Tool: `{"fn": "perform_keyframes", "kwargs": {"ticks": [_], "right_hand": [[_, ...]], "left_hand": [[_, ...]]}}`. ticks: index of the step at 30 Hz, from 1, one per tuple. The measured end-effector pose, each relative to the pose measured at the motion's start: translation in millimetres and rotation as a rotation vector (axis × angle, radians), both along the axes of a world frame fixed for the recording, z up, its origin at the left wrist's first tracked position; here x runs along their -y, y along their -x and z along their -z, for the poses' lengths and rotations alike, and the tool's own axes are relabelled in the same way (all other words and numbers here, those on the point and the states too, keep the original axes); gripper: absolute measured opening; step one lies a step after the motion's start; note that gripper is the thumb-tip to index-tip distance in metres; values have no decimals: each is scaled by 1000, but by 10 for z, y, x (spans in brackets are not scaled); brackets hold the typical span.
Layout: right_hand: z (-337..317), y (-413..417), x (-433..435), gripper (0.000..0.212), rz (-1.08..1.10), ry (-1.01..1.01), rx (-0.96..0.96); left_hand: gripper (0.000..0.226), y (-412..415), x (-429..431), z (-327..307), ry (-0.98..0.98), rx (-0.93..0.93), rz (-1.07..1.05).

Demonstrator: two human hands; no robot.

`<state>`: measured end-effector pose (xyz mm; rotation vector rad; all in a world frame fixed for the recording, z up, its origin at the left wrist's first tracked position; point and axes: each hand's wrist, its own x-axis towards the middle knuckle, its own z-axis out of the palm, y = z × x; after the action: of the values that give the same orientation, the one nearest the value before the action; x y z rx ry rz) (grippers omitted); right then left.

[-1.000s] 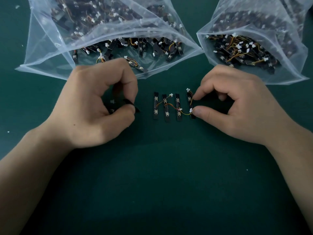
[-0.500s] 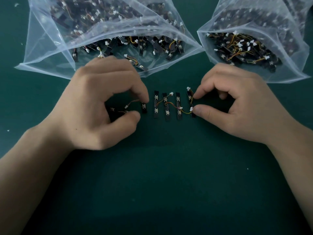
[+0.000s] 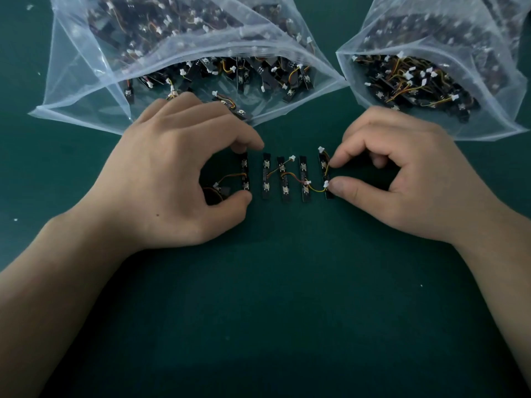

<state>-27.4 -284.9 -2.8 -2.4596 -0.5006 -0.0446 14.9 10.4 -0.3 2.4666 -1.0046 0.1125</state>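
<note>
black strip board (image 3: 244, 174) – white buttons, orange wire

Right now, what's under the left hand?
Left hand pinches a black strip board, wired to a white connector. The palm covers most of another dark piece.

Head camera looks steeply down, close over left hand (image 3: 172, 182) and right hand (image 3: 402, 182).

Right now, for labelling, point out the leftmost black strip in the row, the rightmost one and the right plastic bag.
leftmost black strip (image 3: 244, 171): head view, board's middle
rightmost black strip (image 3: 324, 173): head view, board's middle
right plastic bag (image 3: 492, 117): head view, lower wall
</note>
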Motion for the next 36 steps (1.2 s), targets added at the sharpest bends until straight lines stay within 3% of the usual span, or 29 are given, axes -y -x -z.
{"fn": "perform_keyframes", "kwargs": {"ticks": [8, 12, 16, 21, 29, 35, 36], "right_hand": [[8, 0, 10, 21, -4, -6, 6], [23, -3, 23, 20, -3, -16, 13], [40, -5, 23, 17, 11, -39, 42], [43, -8, 28, 22, 8, -39, 55], [43, -14, 43, 30, -7, -57, 89], [20, -10, 4, 27, 43, -112, 186], [14, -10, -1, 27, 54, -120, 223]], "left_hand": [[50, -6, 0, -42, 62, -34, 29], [28, 4, -23, -115, 246, -26, -45], [21, -59, -56, -89, 190, 5, -25], [44, -76, -66, -16, 46, -18, 22], [68, -93, -121, -64, 95, -148, 53], [75, -73, -28, 105, 75, -2, -51], [85, -67, -35, 96, 49, -22, -43]]}}
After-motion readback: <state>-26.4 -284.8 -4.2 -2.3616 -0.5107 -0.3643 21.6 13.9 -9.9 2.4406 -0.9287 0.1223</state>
